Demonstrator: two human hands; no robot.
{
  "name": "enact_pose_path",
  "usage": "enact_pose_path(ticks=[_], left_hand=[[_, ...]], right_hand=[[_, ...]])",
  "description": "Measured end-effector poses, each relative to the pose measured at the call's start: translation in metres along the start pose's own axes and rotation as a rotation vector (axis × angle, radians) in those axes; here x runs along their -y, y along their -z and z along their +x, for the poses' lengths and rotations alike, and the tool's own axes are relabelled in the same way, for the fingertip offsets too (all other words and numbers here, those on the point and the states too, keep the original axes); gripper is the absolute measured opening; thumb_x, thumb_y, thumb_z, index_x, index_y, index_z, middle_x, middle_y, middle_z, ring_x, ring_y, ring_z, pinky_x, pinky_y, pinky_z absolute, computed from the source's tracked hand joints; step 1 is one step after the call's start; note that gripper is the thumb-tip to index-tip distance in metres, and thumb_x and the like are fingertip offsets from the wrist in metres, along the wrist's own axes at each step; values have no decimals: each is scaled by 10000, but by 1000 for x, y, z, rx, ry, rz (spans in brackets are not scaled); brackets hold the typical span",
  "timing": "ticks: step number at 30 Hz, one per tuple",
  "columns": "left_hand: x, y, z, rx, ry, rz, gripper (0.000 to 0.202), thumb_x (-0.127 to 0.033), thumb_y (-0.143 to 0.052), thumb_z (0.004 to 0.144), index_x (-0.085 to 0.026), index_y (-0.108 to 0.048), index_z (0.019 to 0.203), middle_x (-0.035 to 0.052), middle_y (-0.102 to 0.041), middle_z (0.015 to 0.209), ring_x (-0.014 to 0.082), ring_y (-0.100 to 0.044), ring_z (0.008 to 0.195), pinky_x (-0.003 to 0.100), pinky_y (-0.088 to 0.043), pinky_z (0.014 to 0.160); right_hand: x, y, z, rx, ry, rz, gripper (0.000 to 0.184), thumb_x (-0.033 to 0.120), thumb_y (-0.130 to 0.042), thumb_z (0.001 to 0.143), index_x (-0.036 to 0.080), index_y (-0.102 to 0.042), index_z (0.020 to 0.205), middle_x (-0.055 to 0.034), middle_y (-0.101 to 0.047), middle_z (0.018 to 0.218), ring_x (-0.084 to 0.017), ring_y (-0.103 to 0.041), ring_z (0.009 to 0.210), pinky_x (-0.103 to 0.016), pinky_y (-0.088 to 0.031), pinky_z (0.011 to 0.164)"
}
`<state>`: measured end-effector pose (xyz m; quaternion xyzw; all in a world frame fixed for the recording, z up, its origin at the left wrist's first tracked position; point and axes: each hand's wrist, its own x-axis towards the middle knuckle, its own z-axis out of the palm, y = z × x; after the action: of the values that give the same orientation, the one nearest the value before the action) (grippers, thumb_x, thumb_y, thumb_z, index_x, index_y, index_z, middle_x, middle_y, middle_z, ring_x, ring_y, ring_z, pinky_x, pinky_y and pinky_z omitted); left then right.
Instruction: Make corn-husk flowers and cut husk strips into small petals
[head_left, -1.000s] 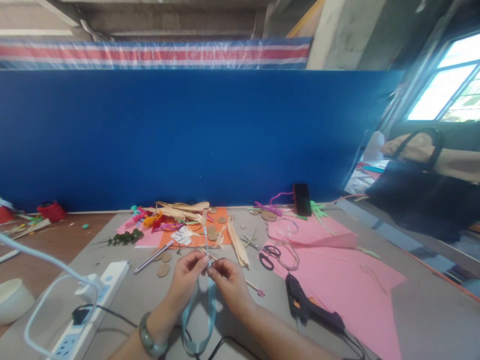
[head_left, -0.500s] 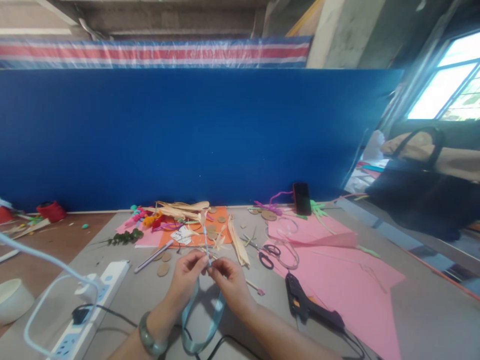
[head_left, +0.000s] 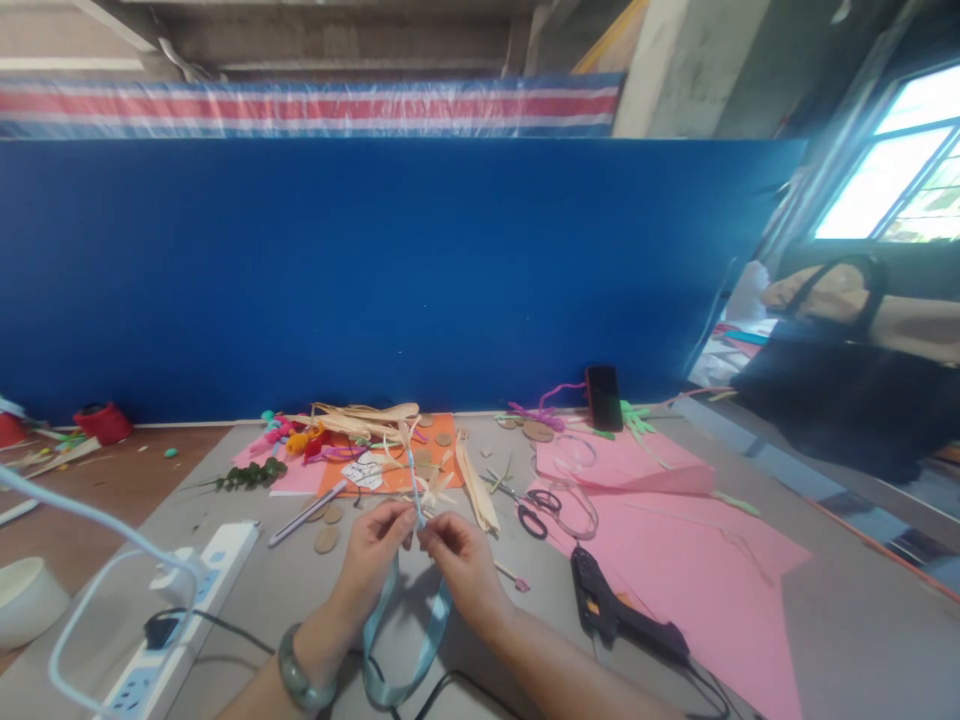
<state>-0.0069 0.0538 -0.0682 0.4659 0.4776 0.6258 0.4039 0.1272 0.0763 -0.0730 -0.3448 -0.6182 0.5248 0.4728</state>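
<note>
My left hand, a green bangle on its wrist, is closed in a pinch on a thin upright stem wrapped in pale blue. Pale, petal-like strips show at the stem's top. Close beside it, my right hand pinches a light blue ribbon at the stem's lower part. The ribbon's long loop hangs below both hands, over the grey table. Fingers hide the exact spot where ribbon and stem meet.
Right of my hands lie scissors, a black glue gun and pink paper. A white power strip and cables are at left. Behind are cream strips, orange paper and a phone.
The stem has shifted and leans slightly differently between my fingers. My right fingertips have moved a little to the right; both hands keep their pinch.
</note>
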Motion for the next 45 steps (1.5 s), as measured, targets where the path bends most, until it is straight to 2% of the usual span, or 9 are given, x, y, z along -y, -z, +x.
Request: enact_pose_path(ticks=[6, 12, 19, 23, 26, 32, 37, 41, 45], left_hand=[[2, 0, 0, -31, 24, -24, 246, -345, -727, 684, -141, -723, 822, 20, -628, 657, 111, -506, 544, 228, -430, 531], [9, 2, 2, -64, 45, -55, 236, -344, -743, 675, -145, -719, 800, 14, -636, 643, 107, -504, 539, 224, -427, 539], [12, 3, 3, -58, 34, -41, 211, -341, -728, 694, -150, -722, 784, -2, -630, 623, 99, -504, 528, 217, -424, 537], [13, 4, 4, -86, 29, -81, 216, -331, -738, 680, -158, -736, 810, 30, -686, 716, 135, -586, 645, 240, -468, 642], [8, 5, 5, -135, 43, -128, 257, -337, -739, 682, -159, -738, 867, 61, -710, 813, 171, -627, 775, 262, -480, 728], [-13, 6, 5, -281, 99, -296, 308, -323, -782, 618, -163, -713, 872, 19, -670, 759, 108, -568, 642, 215, -463, 617], [-25, 3, 5, -296, 113, -448, 285, -272, -806, 576, -157, -673, 801, -30, -575, 616, 81, -513, 565, 177, -421, 535], [-30, 2, 4, -279, 64, -496, 232, -276, -800, 604, -136, -639, 694, -24, -560, 587, 83, -514, 582, 180, -430, 571], [-32, 1, 3, -257, 37, -502, 200, -272, -777, 644, -139, -632, 679, -26, -555, 575, 85, -517, 579, 183, -426, 571]], right_hand=[[0, 0, 0, 4, -3, 35, 227, 356, -628, 788, 167, -600, 665, 5, -574, 607, -131, -497, 584, -242, -387, 565], [1, 0, -1, -10, -28, 37, 293, 430, -643, 774, 163, -599, 660, 6, -576, 596, -126, -495, 562, -243, -393, 550], [1, 0, 0, -16, -16, 30, 287, 428, -632, 775, 170, -589, 657, 17, -538, 580, -120, -473, 553, -244, -379, 543], [-2, 0, 1, -8, -20, 26, 258, 394, -634, 772, 169, -593, 653, 15, -546, 582, -124, -480, 558, -248, -385, 549], [-3, -1, 1, 8, -26, 31, 240, 376, -639, 769, 171, -591, 655, 14, -550, 582, -126, -484, 562, -249, -389, 554], [1, -3, -3, 77, -43, 64, 248, 387, -647, 764, 168, -598, 657, 12, -561, 583, -123, -482, 551, -252, -387, 554], [1, -4, -5, 99, -67, 60, 262, 391, -674, 748, 159, -604, 650, 7, -569, 586, -121, -487, 557, -244, -388, 558], [1, -5, -5, 112, -80, 38, 288, 419, -682, 738, 156, -607, 646, 1, -571, 588, -124, -492, 562, -236, -384, 547], [-1, -5, -6, 118, -76, 31, 277, 407, -684, 740, 154, -612, 652, 2, -570, 597, -125, -491, 574, -239, -383, 560]])
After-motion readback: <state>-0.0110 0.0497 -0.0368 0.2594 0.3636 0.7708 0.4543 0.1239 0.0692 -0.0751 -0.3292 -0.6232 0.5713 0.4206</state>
